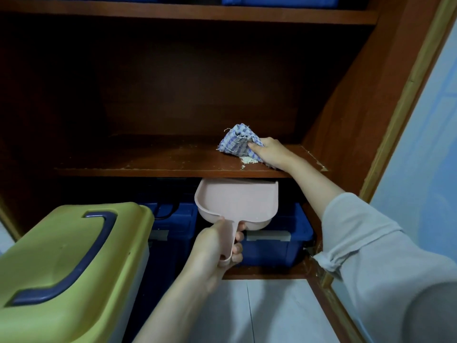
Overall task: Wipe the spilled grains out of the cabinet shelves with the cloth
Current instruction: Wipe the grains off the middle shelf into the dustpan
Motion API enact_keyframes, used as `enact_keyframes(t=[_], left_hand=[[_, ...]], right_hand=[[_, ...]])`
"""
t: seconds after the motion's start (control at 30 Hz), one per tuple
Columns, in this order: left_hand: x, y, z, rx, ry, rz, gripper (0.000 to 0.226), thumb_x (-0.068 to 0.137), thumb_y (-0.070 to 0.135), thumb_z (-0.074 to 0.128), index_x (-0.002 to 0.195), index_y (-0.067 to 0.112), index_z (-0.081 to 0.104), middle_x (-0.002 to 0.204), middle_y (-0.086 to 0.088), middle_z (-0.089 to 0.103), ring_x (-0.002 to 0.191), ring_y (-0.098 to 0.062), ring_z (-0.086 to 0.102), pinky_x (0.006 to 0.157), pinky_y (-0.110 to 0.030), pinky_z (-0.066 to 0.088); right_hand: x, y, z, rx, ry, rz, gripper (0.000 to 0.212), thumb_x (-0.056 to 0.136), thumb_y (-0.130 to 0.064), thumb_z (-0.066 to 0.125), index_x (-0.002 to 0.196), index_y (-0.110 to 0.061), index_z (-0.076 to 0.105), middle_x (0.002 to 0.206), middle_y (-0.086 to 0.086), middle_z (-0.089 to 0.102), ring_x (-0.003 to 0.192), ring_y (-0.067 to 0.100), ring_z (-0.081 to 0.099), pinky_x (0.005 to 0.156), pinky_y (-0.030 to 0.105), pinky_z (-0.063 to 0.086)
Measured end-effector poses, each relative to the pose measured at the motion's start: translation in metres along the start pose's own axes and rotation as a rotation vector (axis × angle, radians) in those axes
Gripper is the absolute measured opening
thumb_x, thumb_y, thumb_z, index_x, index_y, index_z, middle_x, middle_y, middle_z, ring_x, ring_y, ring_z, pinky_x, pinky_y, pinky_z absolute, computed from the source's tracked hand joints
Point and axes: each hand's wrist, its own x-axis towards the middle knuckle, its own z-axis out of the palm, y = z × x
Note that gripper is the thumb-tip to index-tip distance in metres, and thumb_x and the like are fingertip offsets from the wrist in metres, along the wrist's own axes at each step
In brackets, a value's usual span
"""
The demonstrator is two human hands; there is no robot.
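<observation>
On the shelf, right hand grips cloth by grains; left hand grips dustpan.

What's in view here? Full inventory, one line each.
cloth: 1, blue-white checked, on the shelf, right side
grains: 1 small pile, pale, near shelf's front edge, beside cloth
shelf: 1, brown wood, mid cabinet
dustpan: 1, pink, just under shelf's front edge, below grains
box: 1, yellow-green lid, dark blue handle, lower left
lower bins: 2, blue, under shelf
upper bins: 2, blue, top edge
floor: white tiles, bottom
sleeve: 1, grey, right arm
left hand: grips dustpan handle
right hand: grips cloth
</observation>
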Motion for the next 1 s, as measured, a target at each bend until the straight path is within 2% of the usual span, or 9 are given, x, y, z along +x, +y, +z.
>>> enact_keyframes(t=[0.17, 0.27, 0.37, 0.43, 0.5, 0.67, 0.8, 0.93, 1.0], left_hand=[[-0.012, 0.017, 0.006, -0.166, -0.059, -0.068, 0.044, 0.103, 0.019, 0.025, 0.072, 0.006, 0.053, 0.059, -0.001, 0.037, 0.033, -0.005, 0.028, 0.036, -0.014, 0.019], [-0.015, 0.018, 0.007, -0.185, -0.051, -0.063, 0.045, 0.103, 0.021, 0.024, 0.071, 0.006, 0.052, 0.06, -0.001, 0.035, 0.032, -0.005, 0.026, 0.037, -0.013, 0.017], [-0.016, 0.017, 0.008, -0.238, -0.043, -0.043, 0.044, 0.104, 0.022, 0.026, 0.076, 0.004, 0.054, 0.06, -0.002, 0.036, 0.033, -0.005, 0.027, 0.036, -0.014, 0.019], [-0.019, 0.017, 0.01, -0.255, -0.051, -0.041, 0.043, 0.103, 0.022, 0.027, 0.077, 0.003, 0.054, 0.06, -0.003, 0.037, 0.032, -0.005, 0.029, 0.035, -0.013, 0.02], [-0.019, 0.015, 0.012, -0.254, -0.061, -0.048, 0.046, 0.104, 0.024, 0.025, 0.074, 0.003, 0.053, 0.061, -0.002, 0.036, 0.031, -0.004, 0.029, 0.035, -0.013, 0.02], [-0.024, 0.016, 0.014, -0.248, -0.079, -0.066, 0.049, 0.104, 0.026, 0.023, 0.074, 0.003, 0.054, 0.06, -0.002, 0.037, 0.031, -0.004, 0.03, 0.035, -0.013, 0.021], [-0.025, 0.019, 0.012, -0.26, -0.083, -0.087, 0.052, 0.104, 0.027, 0.021, 0.071, 0.002, 0.053, 0.057, -0.002, 0.037, 0.028, -0.004, 0.03, 0.033, -0.012, 0.02], [-0.028, 0.019, 0.009, -0.232, -0.066, -0.08, 0.052, 0.104, 0.026, 0.021, 0.072, 0.003, 0.054, 0.058, -0.001, 0.037, 0.031, -0.004, 0.029, 0.035, -0.013, 0.02], [-0.027, 0.018, 0.006, -0.252, -0.061, -0.078, 0.052, 0.104, 0.026, 0.021, 0.073, 0.002, 0.055, 0.058, -0.002, 0.037, 0.032, -0.005, 0.03, 0.035, -0.013, 0.021]], right_hand=[[-0.009, -0.003, -0.001, -0.007, -0.013, -0.001, 0.034, 0.1, -0.036, 0.039, 0.069, -0.025, 0.045, 0.058, 0.001, 0.044, 0.042, 0.014, 0.041, 0.034, 0.019, 0.031], [-0.02, -0.008, -0.001, -0.002, -0.005, -0.008, 0.035, 0.1, -0.036, 0.038, 0.067, -0.024, 0.042, 0.056, 0.002, 0.043, 0.042, 0.014, 0.041, 0.039, 0.022, 0.032], [-0.029, -0.013, 0.001, -0.001, -0.004, -0.013, 0.036, 0.1, -0.035, 0.038, 0.07, -0.018, 0.042, 0.054, 0.002, 0.042, 0.041, 0.014, 0.04, 0.036, 0.019, 0.032], [-0.036, -0.017, 0.003, 0.014, 0.0, -0.024, 0.037, 0.1, -0.034, 0.038, 0.067, -0.019, 0.042, 0.054, 0.001, 0.041, 0.041, 0.013, 0.039, 0.033, 0.016, 0.031], [-0.043, -0.019, 0.004, 0.042, -0.006, -0.044, 0.036, 0.101, -0.033, 0.038, 0.067, -0.022, 0.043, 0.053, -0.001, 0.039, 0.042, 0.013, 0.038, 0.037, 0.018, 0.031], [-0.061, -0.025, 0.006, 0.104, 0.002, -0.1, 0.038, 0.101, -0.031, 0.04, 0.065, -0.019, 0.045, 0.052, -0.004, 0.038, 0.032, 0.001, 0.034, 0.038, 0.014, 0.025], [-0.069, -0.028, 0.006, 0.088, -0.01, -0.134, 0.036, 0.099, -0.031, 0.043, 0.084, -0.005, 0.062, 0.06, 0.002, 0.047, 0.053, 0.013, 0.042, 0.051, 0.026, 0.029], [-0.07, -0.028, 0.002, 0.174, 0.047, -0.142, 0.031, 0.099, -0.03, 0.044, 0.07, -0.025, 0.053, 0.057, -0.007, 0.049, 0.046, 0.001, 0.045, 0.049, 0.019, 0.03], [-0.069, -0.028, 0.003, 0.189, 0.048, -0.136, 0.03, 0.099, -0.029, 0.044, 0.07, -0.027, 0.052, 0.058, -0.006, 0.05, 0.046, 0.002, 0.045, 0.048, 0.019, 0.032]])
